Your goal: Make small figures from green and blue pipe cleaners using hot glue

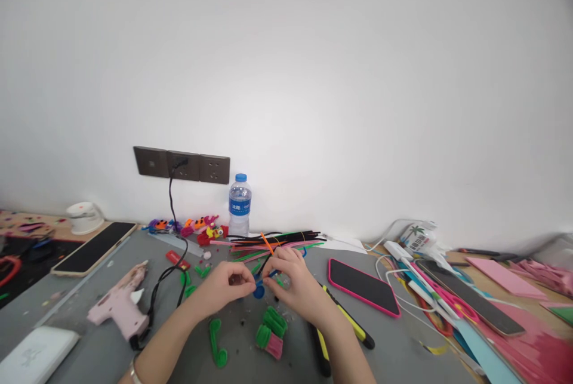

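Between my two hands is a blue pipe cleaner (258,292) with a round coil at its lower end. My left hand (235,281) pinches it beside the coil. My right hand (289,276) has its thumb and finger closed on the same pipe cleaner, whose far end curls out past the knuckles. Below them on the grey mat lie a green and pink pipe-cleaner piece (271,336) and a curled green piece (217,343). Two yellow and black cutting tools (351,318), partly hidden by my right forearm, lie beside it.
A pink glue gun (120,306) with a black cord lies on the left. Behind my hands are a pipe-cleaner bundle (295,242), a water bottle (240,208) and small colourful figures (197,227). A pink-cased phone (363,287) lies on the right, near white cables and coloured sheets.
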{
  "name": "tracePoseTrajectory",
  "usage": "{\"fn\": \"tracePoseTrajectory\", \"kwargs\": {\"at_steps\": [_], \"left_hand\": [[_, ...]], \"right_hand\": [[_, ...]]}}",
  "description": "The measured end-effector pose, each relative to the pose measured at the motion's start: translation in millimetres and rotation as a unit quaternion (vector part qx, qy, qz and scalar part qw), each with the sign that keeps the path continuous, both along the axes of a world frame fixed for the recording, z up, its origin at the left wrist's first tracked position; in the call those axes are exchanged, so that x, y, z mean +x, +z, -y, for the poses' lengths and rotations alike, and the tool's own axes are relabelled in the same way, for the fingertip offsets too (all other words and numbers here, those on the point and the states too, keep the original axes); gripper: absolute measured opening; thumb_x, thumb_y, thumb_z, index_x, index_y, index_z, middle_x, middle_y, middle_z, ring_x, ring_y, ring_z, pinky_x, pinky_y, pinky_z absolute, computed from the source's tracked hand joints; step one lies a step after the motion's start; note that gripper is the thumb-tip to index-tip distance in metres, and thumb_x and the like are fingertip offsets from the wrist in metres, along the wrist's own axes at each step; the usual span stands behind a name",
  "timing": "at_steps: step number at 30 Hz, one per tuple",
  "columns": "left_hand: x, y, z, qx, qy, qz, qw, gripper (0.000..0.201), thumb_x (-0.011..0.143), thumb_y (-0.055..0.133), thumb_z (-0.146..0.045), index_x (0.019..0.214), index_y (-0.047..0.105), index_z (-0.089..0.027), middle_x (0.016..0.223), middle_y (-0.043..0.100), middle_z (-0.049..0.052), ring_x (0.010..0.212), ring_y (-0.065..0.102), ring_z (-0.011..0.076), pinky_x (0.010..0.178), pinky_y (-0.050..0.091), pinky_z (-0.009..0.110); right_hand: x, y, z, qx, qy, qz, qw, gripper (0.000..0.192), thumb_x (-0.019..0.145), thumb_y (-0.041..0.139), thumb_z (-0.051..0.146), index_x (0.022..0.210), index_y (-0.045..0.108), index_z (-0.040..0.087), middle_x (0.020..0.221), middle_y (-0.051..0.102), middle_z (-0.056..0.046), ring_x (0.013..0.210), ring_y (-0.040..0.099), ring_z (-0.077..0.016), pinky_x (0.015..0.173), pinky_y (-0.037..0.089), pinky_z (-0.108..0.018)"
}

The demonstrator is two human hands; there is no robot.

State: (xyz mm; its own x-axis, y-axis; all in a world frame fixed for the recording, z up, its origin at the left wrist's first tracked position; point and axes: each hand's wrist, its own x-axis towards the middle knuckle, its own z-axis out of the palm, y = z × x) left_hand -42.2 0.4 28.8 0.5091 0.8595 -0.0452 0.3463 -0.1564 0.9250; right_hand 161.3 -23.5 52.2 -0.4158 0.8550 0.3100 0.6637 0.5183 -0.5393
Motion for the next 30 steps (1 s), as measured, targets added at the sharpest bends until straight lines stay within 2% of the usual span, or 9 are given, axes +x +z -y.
{"fn": "tracePoseTrajectory", "kwargs": {"at_steps": [5, 9, 13, 16, 19, 23, 30], "left_hand": [[-2.3, 0.1, -0.9, 0.008, 0.0, 0.014, 1.0, 0.022, 0.081, 0.061, -0.035, 0.073, 0.067, -0.015, 0.065, 0.05, -0.003, 0.059, 0.04, 0.0131, 0.057, 0.03, 0.026], [-2.6, -0.4, -2.6, -0.007, 0.016, 0.044, 0.999, 0.023, 0.081, 0.062, -0.037, 0.072, 0.065, -0.016, 0.069, 0.051, -0.002, 0.062, 0.041, 0.0138, 0.058, 0.03, 0.026], [-1.7, 3.9, -2.3, -0.025, 0.04, 0.085, 0.995, 0.026, 0.079, 0.063, -0.04, 0.067, 0.061, -0.017, 0.067, 0.049, -0.002, 0.064, 0.042, 0.015, 0.06, 0.032, 0.027], [-1.6, 7.9, -1.1, -0.032, 0.049, 0.103, 0.993, 0.029, 0.078, 0.063, -0.043, 0.065, 0.06, -0.017, 0.067, 0.048, -0.002, 0.065, 0.041, 0.0153, 0.062, 0.033, 0.027], [-2.0, 10.4, -0.2, -0.031, 0.053, 0.115, 0.991, 0.03, 0.079, 0.063, -0.044, 0.065, 0.058, -0.018, 0.068, 0.049, -0.002, 0.067, 0.042, 0.0158, 0.063, 0.033, 0.026], [-2.5, 11.9, 0.6, -0.037, 0.052, 0.124, 0.99, 0.031, 0.078, 0.063, -0.046, 0.064, 0.057, -0.018, 0.069, 0.048, -0.001, 0.068, 0.042, 0.0162, 0.064, 0.034, 0.027], [-2.4, 12.5, 1.4, -0.047, 0.049, 0.128, 0.989, 0.031, 0.078, 0.065, -0.045, 0.064, 0.059, -0.018, 0.069, 0.049, -0.001, 0.068, 0.043, 0.0164, 0.065, 0.034, 0.027]], "right_hand": [[4.1, -3.5, -4.0, 0.007, -0.004, -0.03, 1.0, 0.015, 0.083, 0.061, 0.008, 0.083, 0.061, 0.023, 0.086, 0.056, 0.0, 0.087, 0.053, -0.0199, 0.088, 0.036, -0.038], [5.2, -3.9, -8.0, -0.002, -0.016, -0.087, 0.996, 0.013, 0.084, 0.061, 0.009, 0.08, 0.062, 0.022, 0.087, 0.058, -0.002, 0.087, 0.054, -0.0198, 0.083, 0.039, -0.034], [3.8, -4.0, -10.7, -0.031, -0.015, -0.155, 0.987, 0.013, 0.084, 0.059, 0.011, 0.075, 0.061, 0.02, 0.08, 0.059, -0.001, 0.078, 0.055, -0.0173, 0.071, 0.04, -0.028], [1.6, -6.0, -10.2, -0.053, -0.039, -0.176, 0.982, 0.01, 0.083, 0.059, 0.014, 0.075, 0.06, 0.019, 0.076, 0.058, 0.0, 0.073, 0.053, -0.0163, 0.066, 0.038, -0.026], [-1.0, -7.6, -8.5, -0.094, -0.046, -0.19, 0.976, 0.008, 0.084, 0.057, 0.018, 0.077, 0.058, 0.019, 0.074, 0.057, 0.001, 0.069, 0.05, -0.0154, 0.064, 0.037, -0.026], [-3.5, -6.3, -6.8, -0.148, -0.021, -0.25, 0.957, 0.013, 0.087, 0.054, 0.027, 0.077, 0.054, 0.019, 0.073, 0.053, 0.001, 0.068, 0.049, -0.0144, 0.061, 0.036, -0.026], [-3.4, -3.5, -7.5, -0.169, -0.01, -0.291, 0.942, 0.017, 0.084, 0.057, 0.033, 0.076, 0.053, 0.018, 0.073, 0.05, 0.001, 0.067, 0.046, -0.0131, 0.061, 0.035, -0.025]]}}
